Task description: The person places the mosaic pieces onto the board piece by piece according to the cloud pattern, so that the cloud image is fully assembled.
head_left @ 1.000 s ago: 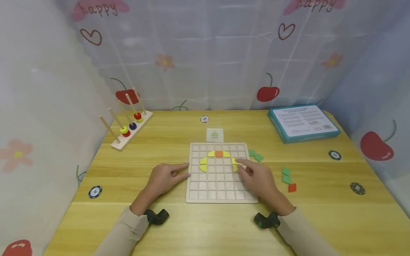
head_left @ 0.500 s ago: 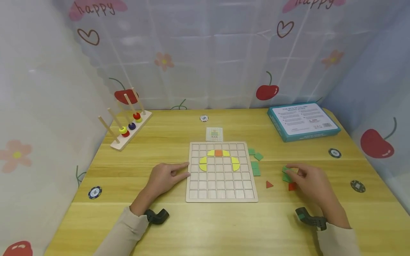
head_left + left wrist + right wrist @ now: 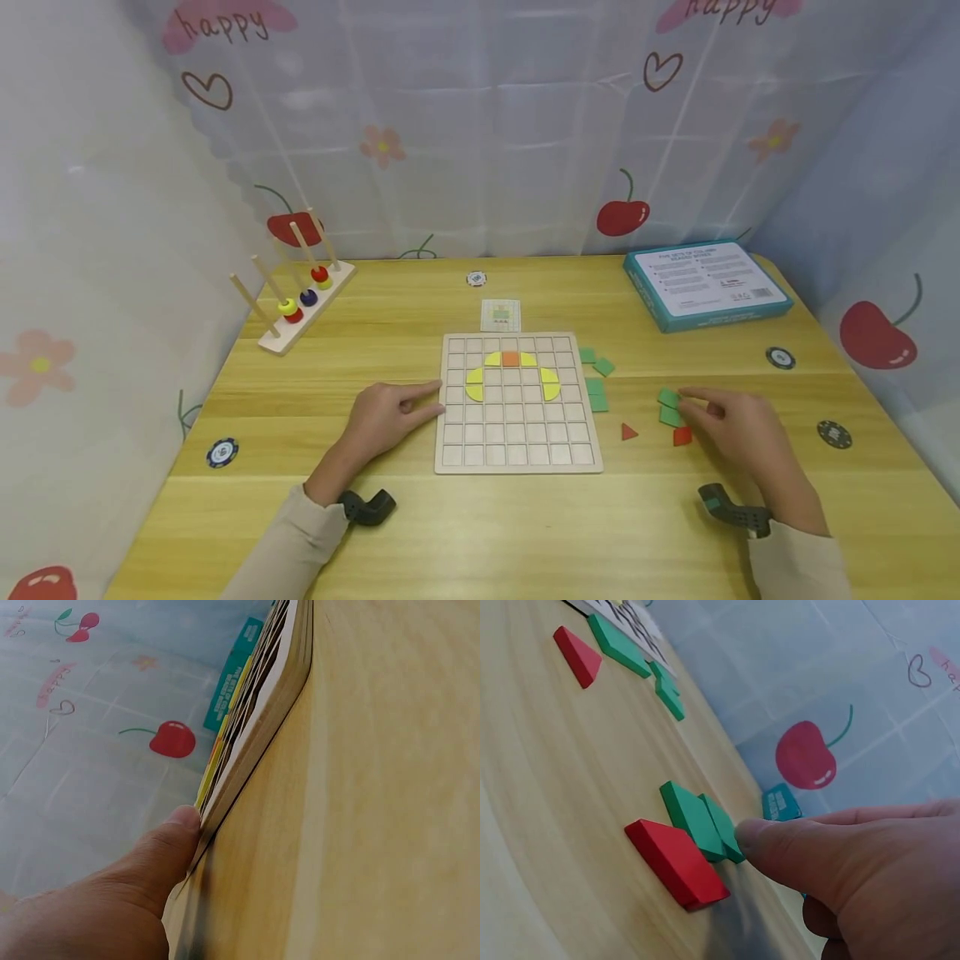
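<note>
My left hand (image 3: 384, 419) touches the left edge of a wooden grid board (image 3: 497, 455) with nearly straight thumb and index finger. In the left wrist view its thumb (image 3: 169, 844) lies against the board's side. Several yellow quarter-circle tiles (image 3: 474, 383) and one orange square tile (image 3: 510, 358) form an arch on the board. Off to the right, my right hand (image 3: 738, 425) is at a green tile (image 3: 669, 397), thumb and index fingertips at its right edge. Another green tile (image 3: 692, 817) and a red piece (image 3: 679, 862) lie beside it. The right hand's other fingers are partly hidden.
Green tiles (image 3: 596, 395) and a red triangle (image 3: 628, 432) lie right of the board. A pattern card (image 3: 500, 315) sits behind it. A teal box (image 3: 708, 283), a peg stand with beads (image 3: 307, 308) and poker chips (image 3: 222, 452) surround the work area.
My right hand has left the yellow tiles on the board and moved right to the green tiles, then shifted slightly further right, uncovering more of them. The left hand stays at the board's edge.
</note>
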`<state>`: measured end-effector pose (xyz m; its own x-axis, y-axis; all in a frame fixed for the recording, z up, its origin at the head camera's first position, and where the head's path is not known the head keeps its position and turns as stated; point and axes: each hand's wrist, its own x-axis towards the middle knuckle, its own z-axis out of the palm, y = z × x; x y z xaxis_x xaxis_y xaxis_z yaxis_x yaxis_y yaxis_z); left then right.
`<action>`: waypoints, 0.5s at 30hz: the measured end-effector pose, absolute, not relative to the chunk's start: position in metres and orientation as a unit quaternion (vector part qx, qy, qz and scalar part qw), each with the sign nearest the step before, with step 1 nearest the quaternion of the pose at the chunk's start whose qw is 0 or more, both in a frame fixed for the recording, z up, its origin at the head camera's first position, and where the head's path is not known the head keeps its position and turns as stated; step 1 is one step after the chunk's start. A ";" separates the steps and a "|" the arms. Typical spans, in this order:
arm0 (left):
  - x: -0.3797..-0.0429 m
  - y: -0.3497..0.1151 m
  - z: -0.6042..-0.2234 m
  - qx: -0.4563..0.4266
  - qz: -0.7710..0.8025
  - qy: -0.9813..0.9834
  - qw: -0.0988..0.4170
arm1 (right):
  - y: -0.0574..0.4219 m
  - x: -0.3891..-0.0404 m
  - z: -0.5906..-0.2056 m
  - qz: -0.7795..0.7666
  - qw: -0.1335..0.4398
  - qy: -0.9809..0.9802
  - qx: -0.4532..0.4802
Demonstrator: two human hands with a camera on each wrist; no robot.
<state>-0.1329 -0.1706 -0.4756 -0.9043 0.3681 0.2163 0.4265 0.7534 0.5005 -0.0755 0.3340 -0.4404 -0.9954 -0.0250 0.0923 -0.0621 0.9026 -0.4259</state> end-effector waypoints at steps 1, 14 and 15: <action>-0.133 -0.171 -0.476 -0.212 -0.279 -0.935 0.051 | 0.333 -0.076 -0.441 0.218 0.041 -0.975 0.024; -0.133 -0.170 -0.475 -0.210 -0.275 -0.937 0.052 | 0.328 -0.079 -0.447 0.206 0.065 -0.975 0.042; -0.133 -0.170 -0.475 -0.210 -0.275 -0.937 0.051 | 0.328 -0.079 -0.447 0.206 0.066 -0.975 0.040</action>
